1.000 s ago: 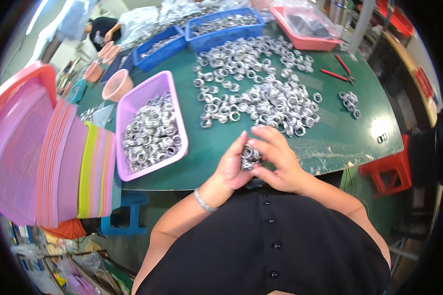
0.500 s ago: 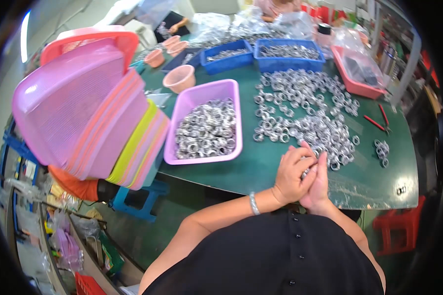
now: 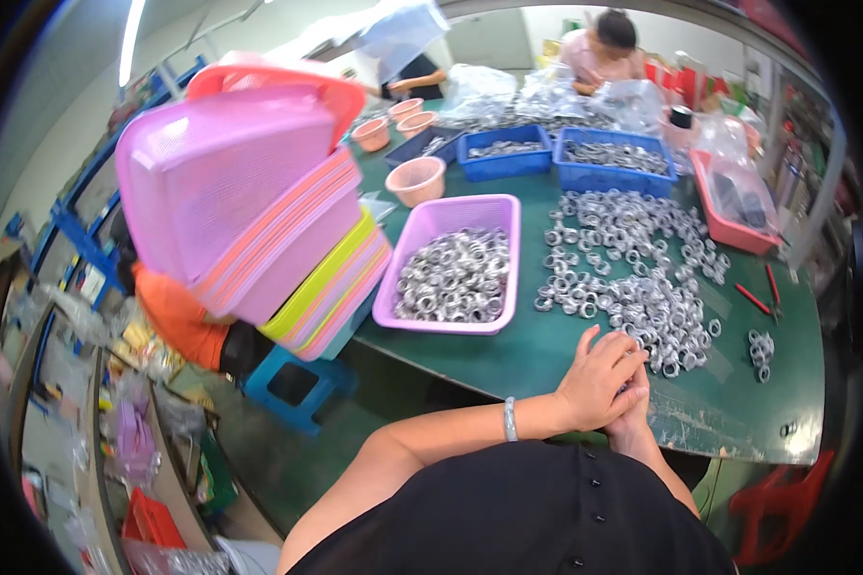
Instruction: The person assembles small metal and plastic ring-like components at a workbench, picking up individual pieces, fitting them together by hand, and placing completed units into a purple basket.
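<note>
My left hand [image 3: 596,383], with a pale bracelet [image 3: 510,420] at its wrist, lies over my right hand [image 3: 633,412] at the table's near edge. The two are cupped together, and a bit of something grey shows between the fingers; most of it is hidden. Just beyond them spreads a loose heap of silver metal rings [image 3: 633,305] on the green table [image 3: 470,359]. Left of the heap, a purple plastic basket [image 3: 389,299] holds many similar rings.
A tall stack of plastic baskets [image 3: 230,182] leans at the left. Blue trays [image 3: 503,165] of metal parts, peach bowls [image 3: 416,180] and a coral tray [image 3: 738,230] stand farther back. Red-handled pliers [image 3: 756,299] and a small ring cluster [image 3: 760,355] lie right. A person [image 3: 585,57] sits across.
The view has tilted up and swung left, so the table appears lower and farther right. My hands stay together, with the left now laid more over the right.
</note>
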`<state>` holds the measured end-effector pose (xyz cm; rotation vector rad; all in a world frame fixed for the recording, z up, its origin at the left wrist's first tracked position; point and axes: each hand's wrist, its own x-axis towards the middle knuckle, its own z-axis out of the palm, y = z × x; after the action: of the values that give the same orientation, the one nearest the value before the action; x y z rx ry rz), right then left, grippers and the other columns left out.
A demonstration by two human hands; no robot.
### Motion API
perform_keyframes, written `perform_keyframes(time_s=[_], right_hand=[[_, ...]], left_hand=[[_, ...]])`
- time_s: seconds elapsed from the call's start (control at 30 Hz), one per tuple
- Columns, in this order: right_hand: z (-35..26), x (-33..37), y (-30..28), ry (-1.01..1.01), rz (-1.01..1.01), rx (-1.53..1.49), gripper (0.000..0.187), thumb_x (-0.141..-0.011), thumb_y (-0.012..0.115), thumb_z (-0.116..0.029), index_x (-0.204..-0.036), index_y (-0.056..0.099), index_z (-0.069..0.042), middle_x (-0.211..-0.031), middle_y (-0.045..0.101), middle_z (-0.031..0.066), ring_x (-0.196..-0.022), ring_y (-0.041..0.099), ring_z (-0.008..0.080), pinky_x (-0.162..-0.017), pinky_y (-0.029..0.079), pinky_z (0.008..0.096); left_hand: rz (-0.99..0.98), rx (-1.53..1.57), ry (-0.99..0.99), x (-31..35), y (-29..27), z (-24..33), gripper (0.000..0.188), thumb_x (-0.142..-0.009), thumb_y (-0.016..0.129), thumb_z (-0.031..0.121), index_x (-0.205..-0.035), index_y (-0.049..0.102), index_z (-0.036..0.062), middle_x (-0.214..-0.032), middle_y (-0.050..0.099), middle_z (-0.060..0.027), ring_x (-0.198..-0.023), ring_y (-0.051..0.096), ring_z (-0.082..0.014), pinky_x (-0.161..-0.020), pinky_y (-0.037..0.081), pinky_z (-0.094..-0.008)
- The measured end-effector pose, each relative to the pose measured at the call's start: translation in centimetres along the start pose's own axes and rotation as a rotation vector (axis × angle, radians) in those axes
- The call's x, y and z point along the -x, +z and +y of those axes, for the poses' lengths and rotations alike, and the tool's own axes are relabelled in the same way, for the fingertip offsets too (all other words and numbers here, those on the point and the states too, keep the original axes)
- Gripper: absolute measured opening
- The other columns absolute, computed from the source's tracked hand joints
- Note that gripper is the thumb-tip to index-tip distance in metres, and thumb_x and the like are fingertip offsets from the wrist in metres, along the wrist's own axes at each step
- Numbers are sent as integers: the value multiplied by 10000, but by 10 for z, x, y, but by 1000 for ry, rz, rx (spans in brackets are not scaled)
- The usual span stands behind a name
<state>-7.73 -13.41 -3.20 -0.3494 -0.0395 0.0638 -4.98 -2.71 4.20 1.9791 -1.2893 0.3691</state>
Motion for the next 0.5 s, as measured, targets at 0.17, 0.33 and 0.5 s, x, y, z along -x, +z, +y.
perform_keyframes(time_s=[0.17,0.33,0.5], right_hand=[[-7,3,25,104,134,97,300,-899,460,-307,-1121,505,-111,-1122,518,35,-1068,489,198,-908,405,355],[-4,-6,12,23,197,448,241,-865,541,-147,-1084,487,-61,-955,565,84,-729,537,175,-477,424,247],[-3,-9,-14,-133,125,969,221,-839,569,-60,-1053,515,-41,-932,574,100,-699,537,127,-476,410,200]], left_hand=[[122,52,107,6,-27,-1,412,-709,627,234,-1054,506,45,-1051,475,-142,-1049,439,-311,-949,254,-516],[200,-93,-35,66,-84,-3,282,-696,642,189,-923,549,52,-938,507,-100,-890,489,-285,-827,363,-411],[151,-329,-368,155,-125,-2,217,-697,638,175,-862,579,47,-887,551,-104,-820,549,-282,-705,444,-379]])
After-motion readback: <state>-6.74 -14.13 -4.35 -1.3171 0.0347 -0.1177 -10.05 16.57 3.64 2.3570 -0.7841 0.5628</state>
